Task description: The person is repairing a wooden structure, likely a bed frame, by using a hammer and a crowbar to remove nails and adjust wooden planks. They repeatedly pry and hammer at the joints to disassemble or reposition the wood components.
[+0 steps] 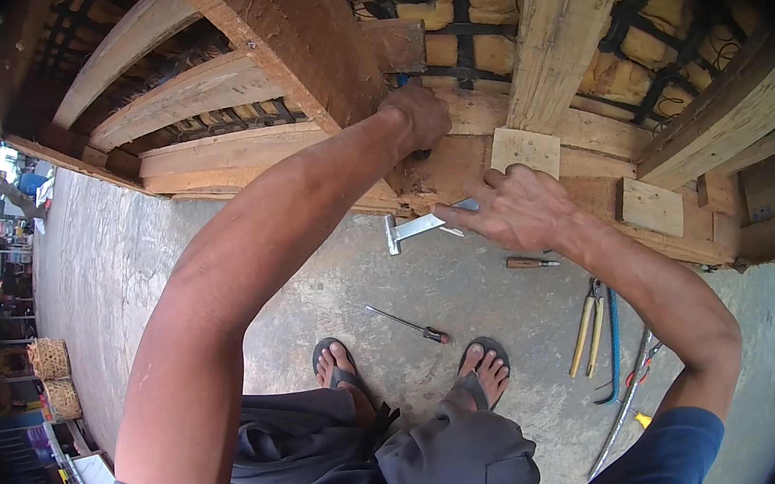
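My left hand [416,116] is closed at the lower timber rail of an upturned-looking wooden frame, beside the thick brown beam [276,48]. Small blue and dark bits show at either side of the fist, but what it grips is mostly hidden. My right hand [517,199] is closed on a metal hammer [423,223], its head hanging just in front of the rail's lower edge, left of the fingers. Behind that hand a pale wooden block [526,149] sits on the rail, and another block [651,206] is fixed farther right.
On the concrete floor [290,260] lie a screwdriver [407,325], a wooden-handled tool [527,263], long-handled cutters [587,332], a blue bar [615,354] and a metal rod [616,421]. My sandalled feet stand below. Woven baskets [47,358] are at far left.
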{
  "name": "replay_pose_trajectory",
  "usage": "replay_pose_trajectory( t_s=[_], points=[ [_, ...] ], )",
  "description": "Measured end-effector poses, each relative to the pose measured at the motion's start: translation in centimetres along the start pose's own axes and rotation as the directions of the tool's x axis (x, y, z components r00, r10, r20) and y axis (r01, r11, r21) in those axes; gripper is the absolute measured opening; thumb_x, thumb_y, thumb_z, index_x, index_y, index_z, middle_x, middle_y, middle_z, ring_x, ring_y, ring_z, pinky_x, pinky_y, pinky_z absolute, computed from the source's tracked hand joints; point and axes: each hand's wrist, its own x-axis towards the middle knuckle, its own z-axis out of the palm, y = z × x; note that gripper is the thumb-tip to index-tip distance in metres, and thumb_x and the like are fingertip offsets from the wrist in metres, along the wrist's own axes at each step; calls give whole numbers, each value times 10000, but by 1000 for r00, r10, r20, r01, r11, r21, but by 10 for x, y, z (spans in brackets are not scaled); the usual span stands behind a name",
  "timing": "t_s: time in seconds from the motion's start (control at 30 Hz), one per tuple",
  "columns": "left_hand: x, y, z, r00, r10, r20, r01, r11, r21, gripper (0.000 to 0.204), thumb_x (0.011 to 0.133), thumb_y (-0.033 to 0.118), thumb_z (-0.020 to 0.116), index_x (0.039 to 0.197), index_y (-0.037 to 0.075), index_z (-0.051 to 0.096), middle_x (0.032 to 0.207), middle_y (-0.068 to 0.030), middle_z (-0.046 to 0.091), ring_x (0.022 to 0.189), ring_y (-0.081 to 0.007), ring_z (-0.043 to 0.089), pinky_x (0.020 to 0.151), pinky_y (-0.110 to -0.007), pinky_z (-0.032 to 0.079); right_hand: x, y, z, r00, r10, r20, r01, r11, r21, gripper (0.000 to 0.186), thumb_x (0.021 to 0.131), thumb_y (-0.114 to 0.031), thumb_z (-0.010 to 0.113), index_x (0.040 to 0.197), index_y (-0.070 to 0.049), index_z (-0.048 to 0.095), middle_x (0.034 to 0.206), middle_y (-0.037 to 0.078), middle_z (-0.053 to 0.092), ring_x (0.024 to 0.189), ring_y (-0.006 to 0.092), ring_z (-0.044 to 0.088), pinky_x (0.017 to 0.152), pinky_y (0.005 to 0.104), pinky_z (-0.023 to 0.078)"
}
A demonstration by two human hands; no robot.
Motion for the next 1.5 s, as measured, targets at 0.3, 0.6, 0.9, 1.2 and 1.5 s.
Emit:
replay_pose_trajectory(
  t_s=[0.3,0.6,0.9,1.2,1.5],
  points=[
    [2,-5,13,995,13,-97,-15,1000,-25,248,936,189,567,1021,147,796,1076,-80,760,1080,-260,704,971,-393,476,11,7,-24,989,-13,147,11,1000,17,460,985,-186,491,1439,-208,563,901,162,704,763,316,735,597,430,599],
    [1,-5,5,994,-10,-109,0,995,-97,218,913,168,615,1030,115,792,1080,-107,760,1083,-298,711,925,-396,553,9,30,-15,994,34,103,-25,996,-88,455,988,-217,497,1437,-222,566,904,154,694,731,295,727,573,408,591],
    [11,-4,14,989,-10,-145,-1,997,-73,205,912,169,621,1011,129,796,1051,-98,766,1043,-287,726,887,-406,564,21,39,-19,973,127,192,-109,989,-102,432,987,-209,512,1409,-145,575,925,171,700,634,280,705,523,409,574],
    [8,-4,5,994,10,-106,-20,995,-94,206,895,177,641,1021,128,797,1067,-90,764,1056,-284,720,905,-404,550,14,23,-5,990,52,129,-36,992,-117,477,989,-161,487,1463,-118,533,1025,229,696,680,250,725,510,380,566],
    [6,-4,4,996,13,-83,-20,997,-81,228,917,170,599,1026,129,795,1042,-89,763,1063,-294,711,967,-411,525,10,13,4,998,41,-40,-47,986,-163,464,939,-171,550,1396,-117,605,925,197,691,676,262,723,522,378,566]
  ],
)
